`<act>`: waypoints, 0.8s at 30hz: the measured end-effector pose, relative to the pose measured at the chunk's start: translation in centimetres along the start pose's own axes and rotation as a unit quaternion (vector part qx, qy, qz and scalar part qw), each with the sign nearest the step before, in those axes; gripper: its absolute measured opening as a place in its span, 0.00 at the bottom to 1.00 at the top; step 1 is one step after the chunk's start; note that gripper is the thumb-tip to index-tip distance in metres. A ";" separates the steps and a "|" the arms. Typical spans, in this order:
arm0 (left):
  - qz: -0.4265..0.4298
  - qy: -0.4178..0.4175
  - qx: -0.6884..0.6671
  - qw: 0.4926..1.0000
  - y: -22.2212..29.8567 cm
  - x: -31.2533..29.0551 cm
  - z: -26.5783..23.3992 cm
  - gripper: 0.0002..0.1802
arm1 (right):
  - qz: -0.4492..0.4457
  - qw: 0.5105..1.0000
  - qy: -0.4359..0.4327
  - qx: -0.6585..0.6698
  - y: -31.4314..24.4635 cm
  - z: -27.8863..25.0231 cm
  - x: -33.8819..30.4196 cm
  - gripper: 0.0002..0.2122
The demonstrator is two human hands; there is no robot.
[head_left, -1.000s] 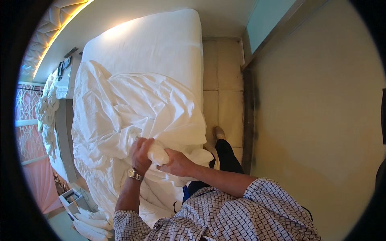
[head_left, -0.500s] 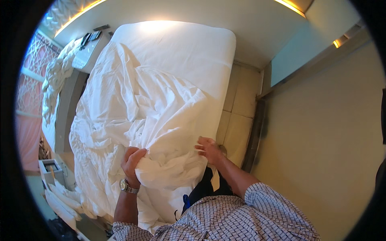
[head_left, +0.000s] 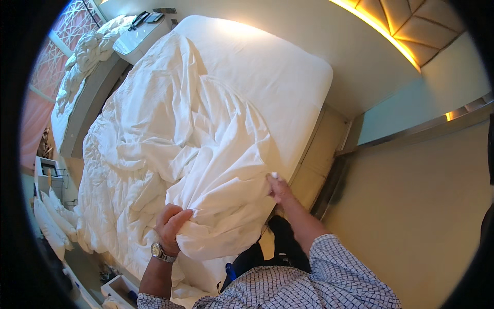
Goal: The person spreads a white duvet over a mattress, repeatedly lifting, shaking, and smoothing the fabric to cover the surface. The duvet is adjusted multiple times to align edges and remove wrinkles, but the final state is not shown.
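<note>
A rumpled white duvet [head_left: 154, 129] lies over the near and left parts of the bed, its folds bunched toward me. My left hand [head_left: 172, 226], with a watch on the wrist, is closed round the duvet's near part. At the right side of the bed my right hand [head_left: 279, 188] pinches the duvet's edge, thumb uppermost. Between the two hands the cloth hangs in a loose, swollen fold. Bare white fitted sheet [head_left: 267, 67] covers the mattress at the far right. Cloth hides part of the fingers on each hand.
A white nightstand [head_left: 141, 38] with a telephone [head_left: 140, 19] stands at the far left, beside another bed [head_left: 95, 98] with a crumpled duvet. Pillows [head_left: 54, 219] are piled at the left. Along the right run a narrow tiled floor strip [head_left: 321, 144] and a wall.
My right hand, its fingers spread before, is now closed on the duvet's edge. The fold between my hands is pulled wider. The view has turned, so the bed appears tilted.
</note>
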State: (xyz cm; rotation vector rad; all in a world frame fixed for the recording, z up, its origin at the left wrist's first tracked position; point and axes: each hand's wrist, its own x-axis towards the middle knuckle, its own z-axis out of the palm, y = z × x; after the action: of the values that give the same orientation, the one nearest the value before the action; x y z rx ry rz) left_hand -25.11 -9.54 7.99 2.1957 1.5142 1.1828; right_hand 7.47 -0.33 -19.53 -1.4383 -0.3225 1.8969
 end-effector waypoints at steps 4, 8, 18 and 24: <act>0.003 -0.005 0.002 1.000 -0.6 1.1 1.6 0.19 | -0.271 0.883 0.170 -0.343 -15.6 -3.7 4.2 0.16; 0.018 -0.011 0.021 1.000 0.7 3.9 2.6 0.19 | -0.445 0.723 0.173 -0.499 -33.3 7.5 -1.2 0.21; -0.050 -0.023 0.080 0.995 2.6 10.3 9.8 0.19 | -0.663 0.664 0.074 -0.338 -47.7 19.7 -1.2 0.12; -0.150 -0.103 0.076 0.980 -3.3 10.2 21.3 0.17 | -0.176 0.803 0.001 -0.570 -46.1 2.7 20.6 0.40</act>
State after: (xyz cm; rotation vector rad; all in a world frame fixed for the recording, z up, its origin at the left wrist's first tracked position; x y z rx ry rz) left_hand -10.64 6.04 -2.82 2.0109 1.8138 0.7464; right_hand 20.69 46.70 -6.58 -1.8683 -1.8240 1.3460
